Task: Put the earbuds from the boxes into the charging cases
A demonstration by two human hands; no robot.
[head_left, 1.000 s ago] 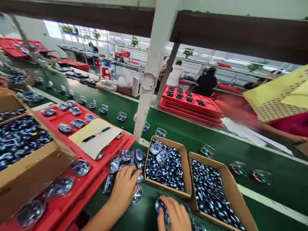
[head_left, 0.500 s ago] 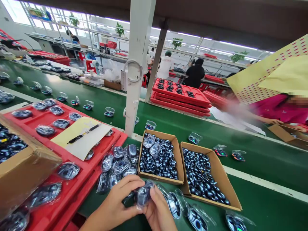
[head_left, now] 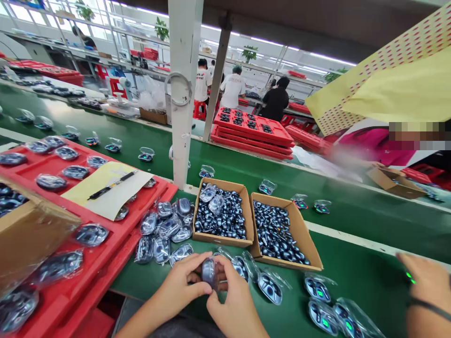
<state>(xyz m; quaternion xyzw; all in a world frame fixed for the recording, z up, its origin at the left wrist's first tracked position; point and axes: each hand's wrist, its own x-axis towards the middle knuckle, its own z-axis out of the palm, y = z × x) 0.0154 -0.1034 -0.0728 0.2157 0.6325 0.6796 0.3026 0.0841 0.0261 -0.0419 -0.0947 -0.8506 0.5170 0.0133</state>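
Between my two hands is a dark oval case in clear plastic wrap (head_left: 209, 273). My left hand (head_left: 188, 281) pinches it from the left side, and my right hand (head_left: 230, 293) has its fingers curled round the right side. Just beyond them, a pile of wrapped cases (head_left: 169, 226) lies on the green surface. A cardboard box of dark glossy earbuds (head_left: 221, 216) stands past my hands, with two wrapped cases on top. Beside it is a second box of earbuds (head_left: 278, 232). Open cases with clear lids (head_left: 270, 287) lie to the right of my hands.
Stacked red trays (head_left: 116, 234) at left hold wrapped cases, yellow paper and a pen (head_left: 112, 184). A white post (head_left: 183, 94) rises ahead. Another person's hand (head_left: 423, 281) reaches in at right, near lit cases. Open cases line the green belt (head_left: 232, 164).
The view has shifted, so the boxes sit further left and higher. Another person's hand has appeared at right, and more lit cases show there. The wrapped case in my hands is turned differently.
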